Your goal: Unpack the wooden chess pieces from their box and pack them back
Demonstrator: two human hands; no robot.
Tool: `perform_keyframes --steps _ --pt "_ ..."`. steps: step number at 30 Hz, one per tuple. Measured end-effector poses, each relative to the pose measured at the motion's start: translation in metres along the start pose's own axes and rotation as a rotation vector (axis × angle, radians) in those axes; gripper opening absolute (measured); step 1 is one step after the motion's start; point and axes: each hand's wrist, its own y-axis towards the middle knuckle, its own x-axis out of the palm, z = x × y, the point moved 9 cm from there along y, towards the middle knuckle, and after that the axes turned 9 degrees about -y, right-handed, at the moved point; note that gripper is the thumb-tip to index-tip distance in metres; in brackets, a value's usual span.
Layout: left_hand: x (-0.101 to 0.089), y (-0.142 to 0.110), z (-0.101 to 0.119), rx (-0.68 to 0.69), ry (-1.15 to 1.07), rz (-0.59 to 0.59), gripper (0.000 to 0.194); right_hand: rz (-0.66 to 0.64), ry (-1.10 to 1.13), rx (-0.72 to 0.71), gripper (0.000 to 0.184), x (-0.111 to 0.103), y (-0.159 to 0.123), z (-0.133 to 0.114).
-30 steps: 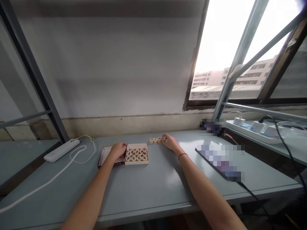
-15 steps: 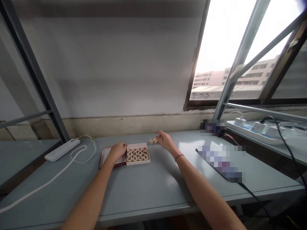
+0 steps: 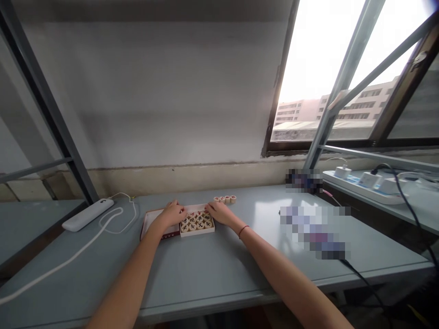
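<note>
A white open box [image 3: 197, 232] holds rows of round xiangqi pieces [image 3: 200, 225], black-marked ones in front and red-marked ones behind. My left hand [image 3: 171, 214] reaches over the box's left side, fingers curled together at the left end of the red row; what they pinch is hidden. At the back right corner, my right hand [image 3: 219, 212] has its fingers closed down on a red xiangqi piece [image 3: 206, 212], mostly covered by the fingertips. Behind the box, several red-marked pieces [image 3: 227, 199] stand in a short row on the desk. The dark red lid [image 3: 151, 217] lies at the box's left, partly under my left forearm.
The grey desk [image 3: 206, 269] ends at a wall behind. A white power bank-like device [image 3: 88, 214] and its white cable [image 3: 68, 258] lie at left. On the right are a blurred-out flat object [image 3: 313, 233] and a white power strip [image 3: 363, 187] with plugs.
My right hand has moved left and toward me, from the row of pieces to the box. More pieces now show in that row. My left fingers have shifted slightly right over the box.
</note>
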Motion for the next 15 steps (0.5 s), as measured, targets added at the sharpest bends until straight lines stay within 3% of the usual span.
perform_keyframes --steps 4,10,15 --pt "-0.002 0.001 0.006 0.054 -0.019 -0.016 0.029 0.000 -0.014 0.018 0.040 0.000 -0.001 -0.001" --pt "0.002 -0.008 0.011 -0.028 -0.095 -0.147 0.031 -0.011 -0.008 0.030 0.040 -0.003 -0.003 -0.005" --pt "-0.004 -0.007 0.009 0.017 -0.167 -0.120 0.032 0.092 0.172 0.016 0.028 -0.022 -0.006 -0.009"
